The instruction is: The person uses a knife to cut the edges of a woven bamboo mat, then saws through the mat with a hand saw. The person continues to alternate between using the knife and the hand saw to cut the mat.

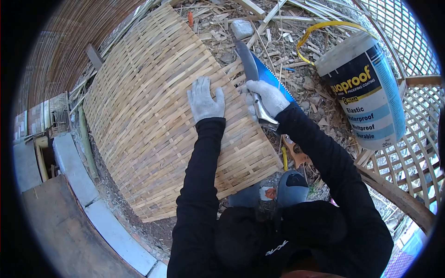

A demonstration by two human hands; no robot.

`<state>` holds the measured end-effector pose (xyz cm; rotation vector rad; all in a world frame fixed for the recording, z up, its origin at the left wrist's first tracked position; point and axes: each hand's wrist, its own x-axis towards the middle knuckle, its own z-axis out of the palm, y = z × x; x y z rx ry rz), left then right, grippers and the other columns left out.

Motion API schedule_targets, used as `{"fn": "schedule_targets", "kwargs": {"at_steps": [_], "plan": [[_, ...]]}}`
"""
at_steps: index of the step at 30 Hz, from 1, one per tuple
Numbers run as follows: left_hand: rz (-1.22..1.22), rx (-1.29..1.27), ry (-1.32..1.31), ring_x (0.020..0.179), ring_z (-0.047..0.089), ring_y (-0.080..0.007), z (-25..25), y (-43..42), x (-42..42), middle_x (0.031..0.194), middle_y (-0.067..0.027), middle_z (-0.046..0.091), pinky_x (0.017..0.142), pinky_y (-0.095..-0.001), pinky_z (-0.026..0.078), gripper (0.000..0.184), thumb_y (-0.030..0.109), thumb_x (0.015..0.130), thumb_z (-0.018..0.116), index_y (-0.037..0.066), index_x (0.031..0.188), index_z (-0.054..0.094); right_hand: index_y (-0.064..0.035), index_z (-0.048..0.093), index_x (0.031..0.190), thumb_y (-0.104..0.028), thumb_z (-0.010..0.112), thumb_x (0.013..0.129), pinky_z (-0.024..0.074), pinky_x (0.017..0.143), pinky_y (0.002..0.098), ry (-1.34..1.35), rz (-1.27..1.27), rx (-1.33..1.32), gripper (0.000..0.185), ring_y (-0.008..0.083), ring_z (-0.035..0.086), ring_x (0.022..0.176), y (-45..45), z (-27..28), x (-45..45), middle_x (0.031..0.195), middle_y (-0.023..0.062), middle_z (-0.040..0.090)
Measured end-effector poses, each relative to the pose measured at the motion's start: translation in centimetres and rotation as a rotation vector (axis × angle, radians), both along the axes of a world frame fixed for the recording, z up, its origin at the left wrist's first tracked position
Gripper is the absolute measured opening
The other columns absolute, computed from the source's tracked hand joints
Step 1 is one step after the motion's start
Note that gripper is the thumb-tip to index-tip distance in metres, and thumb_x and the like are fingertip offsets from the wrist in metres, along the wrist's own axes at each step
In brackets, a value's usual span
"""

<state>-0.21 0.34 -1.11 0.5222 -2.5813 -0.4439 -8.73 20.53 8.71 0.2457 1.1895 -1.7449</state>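
Note:
A large woven bamboo mat (153, 106) lies in front of me, its right edge running beside my right hand. My left hand (206, 100), in a pale work glove, rests flat on the mat near that edge with its fingers extended. My right hand (270, 97), also gloved, is wrapped around the handle of a big knife (249, 62) with a broad dark blade. The blade points away from me, just off the mat's edge. Partly hidden behind the knife and my hand is a hand saw (273, 79) with a blue toothed blade and an orange handle.
A tall paint bucket (364, 97) with a yellow handle stands at the right, before a bamboo lattice (412, 41). Bamboo scraps and a grey stone (242, 29) litter the ground. Pale blocks (116, 231) and a brown board (65, 222) lie at the lower left.

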Motion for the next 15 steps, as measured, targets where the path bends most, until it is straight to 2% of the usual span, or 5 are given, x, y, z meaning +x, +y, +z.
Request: {"fn": "schedule_targets", "kwargs": {"at_steps": [3,6,7,10,15], "plan": [[0.003,-0.003,0.003,0.151,0.05,-0.0347,-0.1,0.0,0.2,0.156,-0.0136,0.062,0.129,-0.0573,0.032,0.053,0.032,0.097,0.075,0.01,0.144,0.065,-0.005,0.066,0.116,-0.032,0.057,0.112,0.0579,0.053,0.0392,-0.051,0.164,-0.087,0.029,0.0223,0.067,0.058,0.8,0.1,0.1,0.079,0.0021,0.064],[-0.001,-0.013,0.007,0.15,0.051,-0.0349,-0.2,0.0,0.0,0.155,-0.0139,0.062,0.129,-0.0571,0.033,0.053,0.031,0.097,0.075,0.01,0.144,0.065,0.001,0.064,0.119,-0.031,0.06,0.109,0.0586,0.067,0.0452,1.134,0.418,0.168,0.034,0.0325,0.071,0.069,2.0,-2.3,1.2,0.083,0.0098,0.068],[0.002,-0.018,0.015,0.149,0.052,-0.035,-0.2,0.1,0.0,0.154,-0.014,0.063,0.128,-0.0571,0.033,0.052,0.029,0.097,0.075,0.01,0.143,0.065,0.0031,0.058,0.117,-0.028,0.061,0.105,0.0571,0.075,0.0483,1.112,0.525,0.4,0.034,0.0406,0.073,0.08,2.6,0.7,1.6,0.085,0.0189,0.07],[0.012,-0.008,-0.015,0.151,0.05,-0.0353,-0.2,-0.1,0.2,0.156,-0.015,0.061,0.13,-0.057,0.031,0.053,0.032,0.098,0.074,0.009,0.145,0.065,0.0017,0.057,0.116,-0.025,0.063,0.103,0.0577,0.075,0.0488,1.122,0.679,0.691,0.031,0.0424,0.073,0.082,5.2,1.6,-0.3,0.086,0.0235,0.07],[0.022,-0.003,-0.022,0.153,0.048,-0.035,-0.4,-0.2,0.2,0.159,-0.0152,0.059,0.13,-0.0573,0.03,0.055,0.036,0.098,0.072,0.007,0.145,0.064,0.0019,0.059,0.113,-0.025,0.066,0.104,0.0567,0.078,0.0551,1.469,0.885,0.734,0.03,0.0495,0.072,0.088,7.0,9.4,-3.6,0.088,0.0277,0.07]]}}
